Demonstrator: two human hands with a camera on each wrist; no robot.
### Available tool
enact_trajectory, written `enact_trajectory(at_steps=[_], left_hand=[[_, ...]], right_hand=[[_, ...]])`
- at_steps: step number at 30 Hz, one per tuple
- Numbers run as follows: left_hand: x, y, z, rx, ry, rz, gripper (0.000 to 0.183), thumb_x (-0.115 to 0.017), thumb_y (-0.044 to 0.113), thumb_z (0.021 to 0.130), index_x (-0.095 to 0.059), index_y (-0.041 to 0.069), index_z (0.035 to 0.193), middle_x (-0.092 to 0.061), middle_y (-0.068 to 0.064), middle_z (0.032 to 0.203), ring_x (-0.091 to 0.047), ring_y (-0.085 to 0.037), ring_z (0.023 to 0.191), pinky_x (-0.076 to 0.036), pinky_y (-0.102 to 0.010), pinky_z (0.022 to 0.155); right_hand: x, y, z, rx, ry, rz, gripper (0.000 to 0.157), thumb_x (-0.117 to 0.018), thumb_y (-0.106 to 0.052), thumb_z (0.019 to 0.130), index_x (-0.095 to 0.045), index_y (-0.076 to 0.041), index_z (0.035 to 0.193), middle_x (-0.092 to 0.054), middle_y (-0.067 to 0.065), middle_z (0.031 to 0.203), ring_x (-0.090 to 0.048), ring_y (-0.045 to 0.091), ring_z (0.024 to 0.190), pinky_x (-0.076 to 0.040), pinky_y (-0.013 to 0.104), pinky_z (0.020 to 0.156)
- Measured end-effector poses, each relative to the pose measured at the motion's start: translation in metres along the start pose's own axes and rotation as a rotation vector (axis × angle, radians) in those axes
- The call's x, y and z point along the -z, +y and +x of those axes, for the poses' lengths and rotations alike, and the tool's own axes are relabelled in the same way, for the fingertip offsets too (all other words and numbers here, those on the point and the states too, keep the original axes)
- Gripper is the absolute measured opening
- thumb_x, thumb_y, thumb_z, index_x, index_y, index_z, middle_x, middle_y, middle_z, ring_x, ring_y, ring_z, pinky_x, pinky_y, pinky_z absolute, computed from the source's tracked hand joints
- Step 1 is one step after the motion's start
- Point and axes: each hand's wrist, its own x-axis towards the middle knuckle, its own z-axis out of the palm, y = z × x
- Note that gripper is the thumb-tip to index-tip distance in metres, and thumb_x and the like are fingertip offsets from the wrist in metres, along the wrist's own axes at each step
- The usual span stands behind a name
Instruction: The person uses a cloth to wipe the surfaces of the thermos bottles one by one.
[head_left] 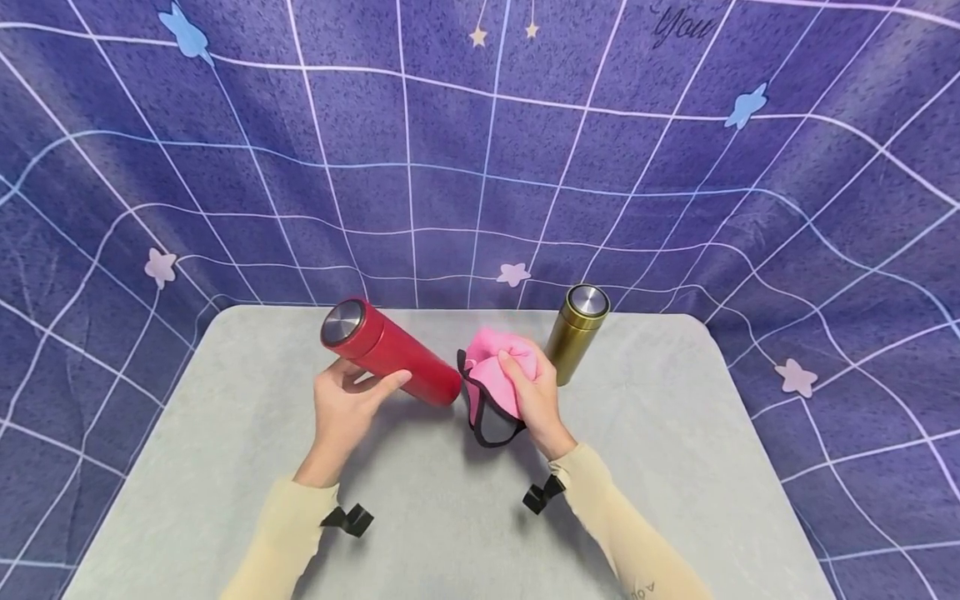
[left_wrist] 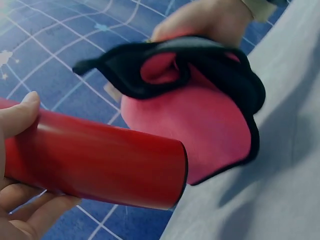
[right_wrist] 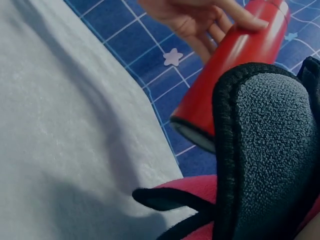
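My left hand (head_left: 345,408) grips a red thermos bottle (head_left: 408,354), tilted with its silver-topped lid up to the left and its base down to the right. In my right hand (head_left: 542,400) is a bunched pink fabric pouch (head_left: 487,354) with black edging and a black strap loop. The bottle's base points at the pouch, right at its edge. From the left wrist view, the pouch's dark-trimmed opening (left_wrist: 165,80) gapes beside the bottle. A grey textured lining flap (right_wrist: 272,120) fills the right of the right wrist view, overlapping the red bottle there.
A gold thermos bottle (head_left: 576,333) with a silver-topped lid stands upright on the grey table (head_left: 420,533), just behind my right hand. Purple cloth (head_left: 450,192) with a grid and stars hangs around the table's back and sides. Both wrists wear small black mounts.
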Motion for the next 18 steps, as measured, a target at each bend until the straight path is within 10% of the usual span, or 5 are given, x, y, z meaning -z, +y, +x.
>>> enact_trajectory(at_steps=[18], left_hand=[[-0.004,-0.002,-0.010,-0.028,0.175,-0.269,0.027,-0.080,-0.011,0.088,-0.075,-0.004,0.113,-0.079,-0.008,0.098,-0.076,-0.017,0.088,-0.065,-0.026,0.079]], right_hand=[[-0.042,-0.001,-0.015,0.122,0.027,0.034,0.026,-0.072,-0.008,0.101,-0.072,-0.001,0.126,-0.073,0.012,0.119,-0.067,0.018,0.108,-0.055,0.024,0.094]])
